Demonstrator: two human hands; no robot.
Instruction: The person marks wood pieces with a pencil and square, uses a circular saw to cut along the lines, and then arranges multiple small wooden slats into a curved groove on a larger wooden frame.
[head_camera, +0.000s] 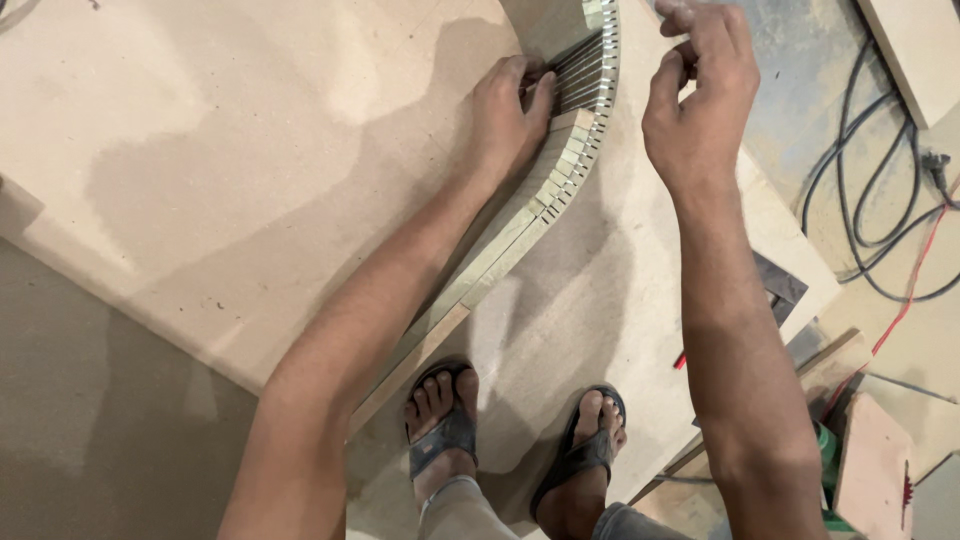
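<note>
While the left hand (512, 112) presses flat, fingers together, on the kerf-cut curved strip (560, 170) | strip arcs up-right across the board (250, 170) | right hand (700, 95) beside it, pinched, contents unclear.

top edge cuts off right hand (700, 95) fingertips and kerfed strip (575, 150).

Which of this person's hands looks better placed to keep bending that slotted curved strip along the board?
Probably the left. The left hand already lies flat on the slotted curved strip, fingers pressed at the cuts. The right hand is off the strip, over the board, fingers curled, seemingly pinching something too small to tell.
</note>
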